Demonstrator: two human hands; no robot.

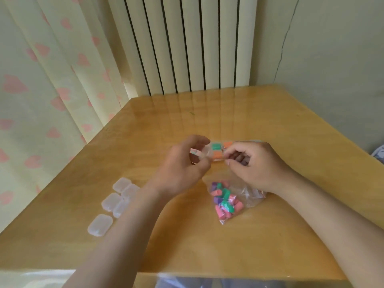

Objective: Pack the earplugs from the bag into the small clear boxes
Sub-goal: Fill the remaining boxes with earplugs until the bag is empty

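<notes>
The glossy honey-coloured wooden table (207,246) fills the view, with a ribbed white radiator (182,44) past its 12 o'clock edge and a cream curtain (41,80) printed with pink hearts off at 10 o'clock. Both bare forearms reach in from 6 o'clock and meet just beyond the table's middle.

The left hand (182,165) is turned palm inward, its thumb and fingers curled round a small clear box (200,155) of cloudy plastic. The right hand (257,165) sits knuckles up at its 3 o'clock, fingers bent and thumb pressed to forefinger close beside that box. What it pinches, if anything, is too small to make out.

Under the right wrist, at 4 o'clock from the table's middle, lies the crinkled transparent bag (247,196), holding stubby foam earplugs (223,204) in pink, purple and green.

At 8 o'clock, five empty boxes (116,202), rounded and translucent, lie flat in a loose cluster.

At 12 o'clock of the fingertips sit the filled boxes (218,151), showing green and orange plugs.
</notes>
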